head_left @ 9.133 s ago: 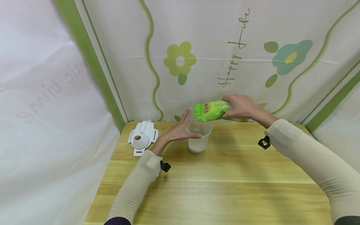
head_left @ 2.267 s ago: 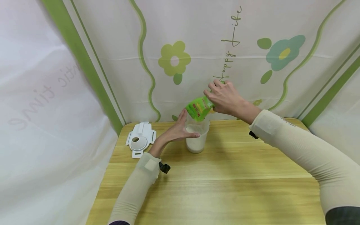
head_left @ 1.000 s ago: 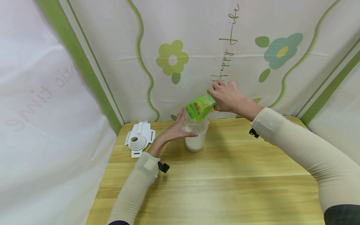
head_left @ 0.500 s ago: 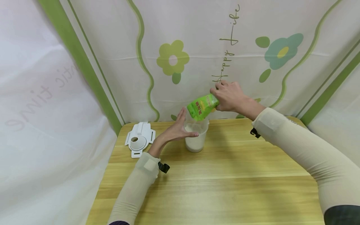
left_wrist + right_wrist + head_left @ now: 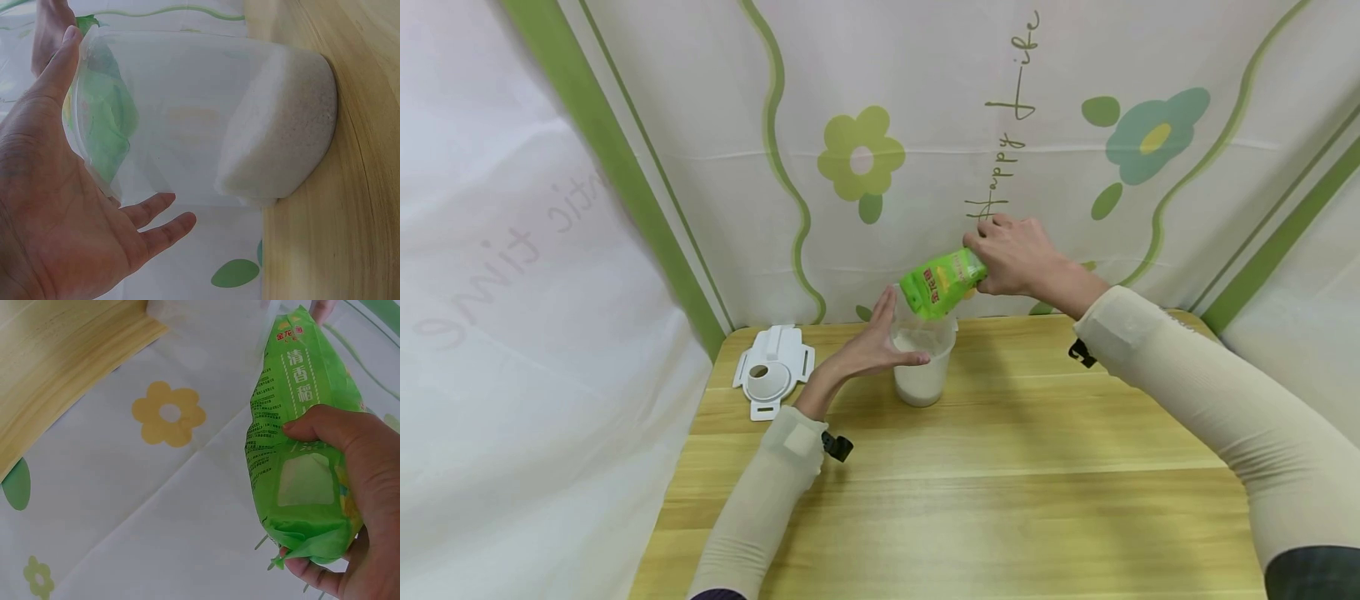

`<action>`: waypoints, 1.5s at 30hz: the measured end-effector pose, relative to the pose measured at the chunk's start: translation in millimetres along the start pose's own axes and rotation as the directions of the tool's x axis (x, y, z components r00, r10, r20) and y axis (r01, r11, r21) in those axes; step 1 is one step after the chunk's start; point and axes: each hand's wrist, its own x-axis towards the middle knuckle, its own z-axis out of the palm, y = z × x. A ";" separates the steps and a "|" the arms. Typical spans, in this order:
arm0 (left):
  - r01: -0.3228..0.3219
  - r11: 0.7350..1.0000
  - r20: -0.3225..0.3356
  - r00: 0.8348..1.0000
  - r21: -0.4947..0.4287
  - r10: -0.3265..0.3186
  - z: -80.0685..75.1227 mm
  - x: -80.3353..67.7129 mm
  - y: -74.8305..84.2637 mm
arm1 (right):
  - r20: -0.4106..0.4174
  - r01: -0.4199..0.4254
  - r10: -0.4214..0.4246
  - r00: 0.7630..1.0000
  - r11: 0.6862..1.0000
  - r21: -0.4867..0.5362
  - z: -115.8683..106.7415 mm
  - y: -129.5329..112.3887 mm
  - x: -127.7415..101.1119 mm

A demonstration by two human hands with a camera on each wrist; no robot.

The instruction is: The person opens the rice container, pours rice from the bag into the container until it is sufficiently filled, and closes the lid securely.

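A translucent plastic container (image 5: pixel 936 367) stands upright near the table's back edge, its lower part filled with white rice (image 5: pixel 281 125) that slopes up one side. My left hand (image 5: pixel 872 346) holds it at the rim, thumb on the near side and fingers round the far left side. My right hand (image 5: pixel 1017 257) grips the bottom end of a green rice bag (image 5: pixel 936 283), tilted with its mouth down in the container's opening. In the right wrist view, the thumb lies across the bag's printed front and the fingers reach under its crumpled end.
A white plastic lid (image 5: pixel 775 367) with slotted side flaps and a round raised spout lies on the wooden table (image 5: pixel 955 500), left of the container. A printed curtain (image 5: pixel 940 167) hangs right behind the table, with more white fabric at both sides.
Since the earliest frame, the right hand has lifted and tipped the rice bag more steeply, and the rice in the container stands higher. Over the last second, the bag has shifted slightly right; the left hand stays put.
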 end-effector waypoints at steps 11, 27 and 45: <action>0.013 1.000 0.006 1.000 0.004 -0.013 -0.1 0.0 0.7 | -0.002 0.001 -0.001 1.000 1.000 -0.015 -0.7 1.1 -0.5; -0.005 1.000 0.007 1.000 0.001 0.005 0.7 0.8 1.3 | 0.053 -0.041 0.039 0.998 0.998 0.043 6.0 4.4 -2.1; 0.000 1.000 0.000 1.000 0.011 0.000 -0.4 -0.7 0.3 | 0.102 -0.126 0.105 0.989 0.964 0.232 22.5 18.7 -4.4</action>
